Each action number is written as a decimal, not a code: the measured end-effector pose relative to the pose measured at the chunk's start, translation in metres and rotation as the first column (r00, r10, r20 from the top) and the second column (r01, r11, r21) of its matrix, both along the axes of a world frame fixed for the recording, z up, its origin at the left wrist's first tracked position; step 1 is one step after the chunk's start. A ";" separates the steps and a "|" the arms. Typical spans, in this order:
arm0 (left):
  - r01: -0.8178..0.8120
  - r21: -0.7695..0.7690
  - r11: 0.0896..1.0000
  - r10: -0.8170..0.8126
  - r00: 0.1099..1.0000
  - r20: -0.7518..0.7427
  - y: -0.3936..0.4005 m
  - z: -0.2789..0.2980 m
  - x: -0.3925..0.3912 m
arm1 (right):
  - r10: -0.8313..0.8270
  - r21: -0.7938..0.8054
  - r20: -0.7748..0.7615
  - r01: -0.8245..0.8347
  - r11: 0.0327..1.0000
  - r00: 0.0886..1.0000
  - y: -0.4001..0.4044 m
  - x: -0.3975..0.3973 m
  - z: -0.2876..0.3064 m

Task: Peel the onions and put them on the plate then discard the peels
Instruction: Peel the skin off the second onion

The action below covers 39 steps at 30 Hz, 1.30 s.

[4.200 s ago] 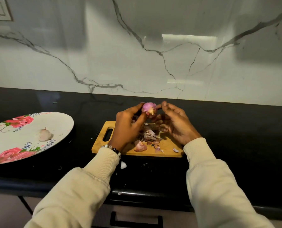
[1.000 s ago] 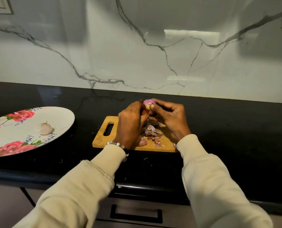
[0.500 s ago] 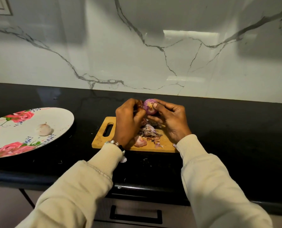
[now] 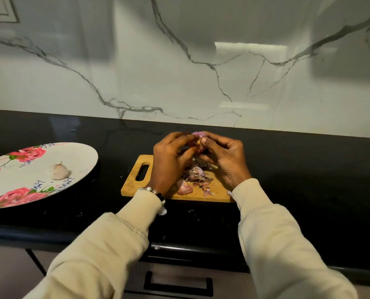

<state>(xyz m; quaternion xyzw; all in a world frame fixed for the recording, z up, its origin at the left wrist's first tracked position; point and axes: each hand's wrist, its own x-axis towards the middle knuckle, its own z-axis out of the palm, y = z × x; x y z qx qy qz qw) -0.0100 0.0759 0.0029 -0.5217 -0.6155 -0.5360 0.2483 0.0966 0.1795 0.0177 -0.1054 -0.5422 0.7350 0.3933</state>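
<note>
Both hands closed tighter round the onion [image 4: 198, 134] above the board [image 4: 134, 180]: our left hand [image 4: 171, 160] and right hand [image 4: 225, 160] pinched it. We judged slippery skin could squirt it onto the surface [image 4: 309, 180].

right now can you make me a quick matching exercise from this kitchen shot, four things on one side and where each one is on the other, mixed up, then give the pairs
Things
1. purple onion
2. peeled onion
3. pile of peels
4. beaded bracelet

Places
A. on the wooden cutting board
B. on the left wrist
C. held between the left hand and the right hand, above the board
D. on the floral plate

Pairs: 1-C, 2-D, 3-A, 4-B
</note>
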 end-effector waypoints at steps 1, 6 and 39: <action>-0.031 0.012 0.999 0.031 0.999 -0.023 -0.001 0.000 -0.001 | 0.010 0.016 0.002 -0.010 1.000 1.000 -0.001 0.000 0.000; -0.039 0.088 0.995 0.034 0.998 0.054 -0.001 0.001 -0.002 | -0.035 -0.032 0.011 0.036 0.999 0.999 -0.001 -0.002 0.000; -0.350 -0.038 0.936 0.347 0.936 -0.056 -0.001 0.000 -0.008 | -0.063 -0.082 0.017 0.064 0.995 0.998 0.004 0.006 0.012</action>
